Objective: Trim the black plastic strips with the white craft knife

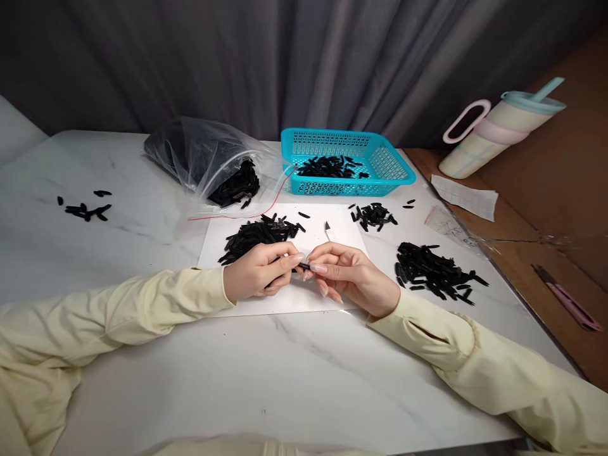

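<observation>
Between my two hands is a small, slim black piece (304,266); its exact kind does not show. My left hand (263,269) pinches its left end, and the thumb and fingers of my right hand (349,272) close on the other end. Both hands are over a white sheet (275,305). Just beyond my left hand lies a heap of similar black pieces (259,234). A craft knife (329,230) with a white handle and a pointed blade rests on the sheet behind my right hand, its handle partly hidden.
A blue plastic basket (351,188) holds black pieces. To its left lies an open clear zip bag (209,158) full of them. More piles (430,269) (375,216) sit at right, a few pieces (88,212) at far left. Beyond are a tumbler (503,130) and a pink cutter (570,301).
</observation>
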### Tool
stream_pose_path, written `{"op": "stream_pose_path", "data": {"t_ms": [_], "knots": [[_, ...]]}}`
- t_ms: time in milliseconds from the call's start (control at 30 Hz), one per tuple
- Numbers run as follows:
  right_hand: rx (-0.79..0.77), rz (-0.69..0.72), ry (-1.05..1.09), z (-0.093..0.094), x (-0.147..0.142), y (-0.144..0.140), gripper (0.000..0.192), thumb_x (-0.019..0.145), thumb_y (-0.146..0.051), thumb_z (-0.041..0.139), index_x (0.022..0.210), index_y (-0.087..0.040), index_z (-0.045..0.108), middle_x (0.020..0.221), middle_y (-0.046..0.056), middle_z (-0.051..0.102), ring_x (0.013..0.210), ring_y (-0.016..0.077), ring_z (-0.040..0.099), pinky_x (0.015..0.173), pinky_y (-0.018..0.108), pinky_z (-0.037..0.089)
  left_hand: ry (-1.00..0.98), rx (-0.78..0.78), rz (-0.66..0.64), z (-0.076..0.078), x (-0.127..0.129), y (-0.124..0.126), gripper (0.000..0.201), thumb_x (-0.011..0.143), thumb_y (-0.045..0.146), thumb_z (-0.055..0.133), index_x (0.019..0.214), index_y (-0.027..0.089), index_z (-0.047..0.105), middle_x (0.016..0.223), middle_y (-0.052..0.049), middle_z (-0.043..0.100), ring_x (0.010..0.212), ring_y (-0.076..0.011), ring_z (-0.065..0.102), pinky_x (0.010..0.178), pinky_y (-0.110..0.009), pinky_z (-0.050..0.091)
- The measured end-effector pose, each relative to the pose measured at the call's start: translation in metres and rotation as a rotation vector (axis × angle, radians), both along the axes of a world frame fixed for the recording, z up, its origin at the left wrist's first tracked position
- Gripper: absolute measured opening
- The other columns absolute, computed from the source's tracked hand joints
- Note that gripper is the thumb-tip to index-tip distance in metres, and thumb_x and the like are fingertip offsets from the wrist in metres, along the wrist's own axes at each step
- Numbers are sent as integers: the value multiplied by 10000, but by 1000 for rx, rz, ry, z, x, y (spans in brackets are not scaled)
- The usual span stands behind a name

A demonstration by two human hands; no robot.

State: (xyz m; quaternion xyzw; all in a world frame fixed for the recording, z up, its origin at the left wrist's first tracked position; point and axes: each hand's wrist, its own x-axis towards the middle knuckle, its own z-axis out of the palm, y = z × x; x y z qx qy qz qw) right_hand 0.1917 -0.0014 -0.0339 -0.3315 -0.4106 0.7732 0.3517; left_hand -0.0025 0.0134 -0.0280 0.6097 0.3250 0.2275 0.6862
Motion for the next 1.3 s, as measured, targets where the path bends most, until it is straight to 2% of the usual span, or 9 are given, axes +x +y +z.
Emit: {"op": "stream_pose_path", "data": {"t_ms": [700,1067,1300], "knots": [[13,22,6,0,0,1,119,758,-212,676,833,-145,613,757,52,697,466,75,553,363,154,398,14,-13,11,1,0,-1,280,865,388,448,712,155,471,390,108,330,298,-20,249,278,-118,214],[-3,4,20,0,0,2,174,697,-151,708,839,-137,608,715,49,699,451,78,551,349,144,392,-21,65,-28,-3,-1,0,220,898,293,388,759,143,467,382,116,351,286,-14,236,283,-114,221],[-17,-13,24,0,0,1,189,687,-115,701,849,-131,605,700,49,694,447,75,540,342,140,384,-46,58,-29,-4,-1,-1,196,895,289,412,773,147,472,375,127,317,289,-13,219,284,-111,210]]}}
